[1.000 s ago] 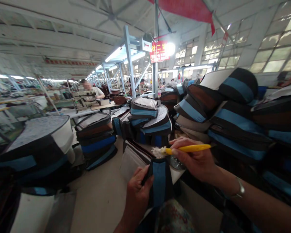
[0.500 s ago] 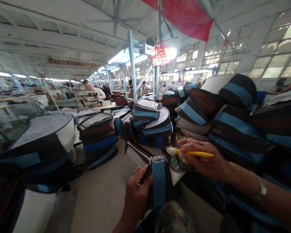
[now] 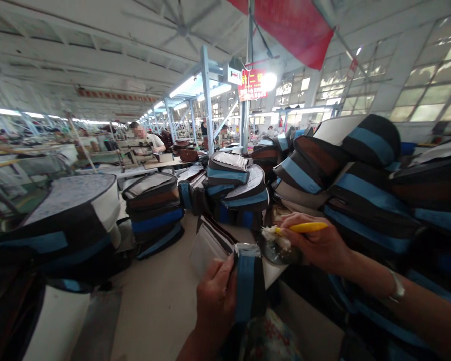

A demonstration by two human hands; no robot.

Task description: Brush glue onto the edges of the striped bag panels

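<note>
My right hand [image 3: 315, 243] is drawing a slim yellow stick [image 3: 308, 227] rightward, bringing its white fluffy tuft [image 3: 272, 233] over a round glass dish [image 3: 280, 255]. Stacks of black-and-blue striped bags [image 3: 368, 200] are crowding my right side. I am holding a black panel with a blue stripe [image 3: 245, 288] upright before me, long axis vertical, apparently keeping its top edge free. My left hand [image 3: 216, 301] is gripping it low, fingers [image 3: 220, 268] pressed together. My right fingers [image 3: 295, 219] are pinching the near-level stick, its tuft pointing left towards the panel.
</note>
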